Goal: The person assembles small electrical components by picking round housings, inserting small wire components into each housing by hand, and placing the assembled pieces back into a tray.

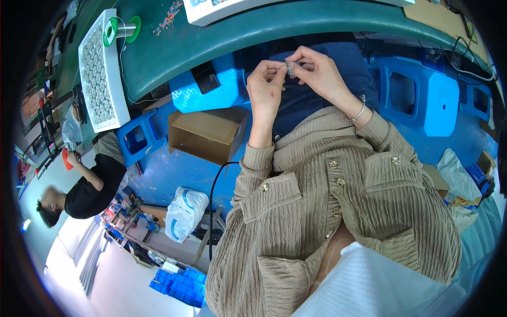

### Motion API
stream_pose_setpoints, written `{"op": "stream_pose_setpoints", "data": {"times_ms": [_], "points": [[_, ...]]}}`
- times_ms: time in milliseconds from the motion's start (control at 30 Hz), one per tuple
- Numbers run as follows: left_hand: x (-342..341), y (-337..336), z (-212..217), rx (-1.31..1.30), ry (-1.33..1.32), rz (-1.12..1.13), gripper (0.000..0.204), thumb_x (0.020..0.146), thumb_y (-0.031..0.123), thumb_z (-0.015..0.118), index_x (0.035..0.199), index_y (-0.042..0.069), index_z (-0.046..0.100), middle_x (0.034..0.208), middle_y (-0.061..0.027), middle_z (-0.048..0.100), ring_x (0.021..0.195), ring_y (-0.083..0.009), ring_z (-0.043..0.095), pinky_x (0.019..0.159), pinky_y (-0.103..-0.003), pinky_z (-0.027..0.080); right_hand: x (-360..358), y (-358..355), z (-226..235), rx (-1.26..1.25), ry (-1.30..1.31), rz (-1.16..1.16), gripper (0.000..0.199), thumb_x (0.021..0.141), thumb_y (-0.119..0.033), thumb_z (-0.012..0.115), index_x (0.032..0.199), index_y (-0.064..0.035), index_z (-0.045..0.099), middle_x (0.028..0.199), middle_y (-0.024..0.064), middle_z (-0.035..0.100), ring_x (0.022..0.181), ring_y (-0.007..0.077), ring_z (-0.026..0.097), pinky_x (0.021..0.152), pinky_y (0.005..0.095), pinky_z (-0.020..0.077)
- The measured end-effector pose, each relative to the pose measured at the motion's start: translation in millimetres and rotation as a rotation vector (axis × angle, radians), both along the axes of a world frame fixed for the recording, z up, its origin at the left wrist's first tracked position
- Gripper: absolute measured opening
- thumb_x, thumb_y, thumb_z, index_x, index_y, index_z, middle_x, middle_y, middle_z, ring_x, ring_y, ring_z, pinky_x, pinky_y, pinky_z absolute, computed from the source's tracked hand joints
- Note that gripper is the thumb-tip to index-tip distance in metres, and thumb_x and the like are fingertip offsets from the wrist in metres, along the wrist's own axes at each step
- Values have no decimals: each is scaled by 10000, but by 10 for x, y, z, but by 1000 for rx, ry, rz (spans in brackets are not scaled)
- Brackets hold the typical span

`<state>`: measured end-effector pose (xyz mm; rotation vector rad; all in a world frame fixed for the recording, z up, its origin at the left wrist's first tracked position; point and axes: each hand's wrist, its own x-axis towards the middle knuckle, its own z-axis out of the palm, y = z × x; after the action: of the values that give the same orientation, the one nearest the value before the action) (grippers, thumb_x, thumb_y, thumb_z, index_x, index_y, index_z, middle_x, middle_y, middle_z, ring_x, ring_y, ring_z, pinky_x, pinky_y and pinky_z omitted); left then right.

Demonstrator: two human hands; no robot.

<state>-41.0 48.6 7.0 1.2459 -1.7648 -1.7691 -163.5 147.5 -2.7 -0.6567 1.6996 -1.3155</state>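
Over my lap, just short of the green table's edge, both hands meet at a small greyish piece (290, 68), too small for me to make out its kind. My left hand (265, 87) pinches it from the left between thumb and fingers. From the other side my right hand (316, 73), with a bracelet (360, 110) at the wrist, closes thumb and fingers on it. The fingertips hide most of the piece.
On the green table (158, 61) are a white tray of round clear parts (96, 79), a solder spool (125, 30) and loose red components (169, 18). Blue stools (420, 95), an open cardboard box (206, 134) and a white bag (185, 211) stand below. Another person (95, 185) works at left.
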Motion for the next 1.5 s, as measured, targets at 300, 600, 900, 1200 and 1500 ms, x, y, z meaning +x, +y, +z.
{"op": "stream_pose_setpoints", "data": {"times_ms": [300, 600, 900, 1200, 1500], "points": [[-27, -44, 9, 123, -22, -10, 57, 917, 5, 697, 967, -22, 698, 794, -59, 690, 627, -69, 542, 507, -189, 428, -9, 5, -12, 18, 50, 4, 106, 947, -81, 675, 1042, -34, 671, 881, 23, 676, 761, 70, 645, 642, 200, 506], [-12, -73, -26, 187, 49, 7, 45, 912, -4, 698, 952, -25, 698, 782, -64, 689, 603, -66, 530, 480, -184, 417, -4, -15, -32, 22, 80, 9, 108, 943, -79, 678, 1041, -34, 672, 882, 27, 680, 768, 76, 654, 637, 204, 508], [-26, -55, -41, 211, 80, 18, 27, 907, -21, 685, 929, -27, 699, 755, -64, 677, 577, -64, 529, 453, -176, 423, -32, -3, -72, 15, 37, 3, 104, 945, -82, 680, 1037, -35, 676, 893, 33, 690, 788, 89, 674, 625, 207, 520], [-9, -4, -20, 134, 17, -10, 59, 890, -27, 703, 944, -16, 724, 803, -58, 663, 624, -93, 532, 499, -198, 445, -54, 0, -114, -49, -74, -21, 111, 965, -102, 680, 1053, -33, 680, 909, 51, 712, 800, 112, 696, 622, 212, 542], [51, 115, 18, -550, -36, -128, 115, 871, -36, 714, 977, 0, 741, 1051, -55, 653, 750, -119, 548, 579, -240, 447, -91, -1, -107, -95, -375, -24, 126, 982, -85, 640, 1074, -3, 665, 859, 102, 723, 747, 144, 703, 590, 210, 555]]}}
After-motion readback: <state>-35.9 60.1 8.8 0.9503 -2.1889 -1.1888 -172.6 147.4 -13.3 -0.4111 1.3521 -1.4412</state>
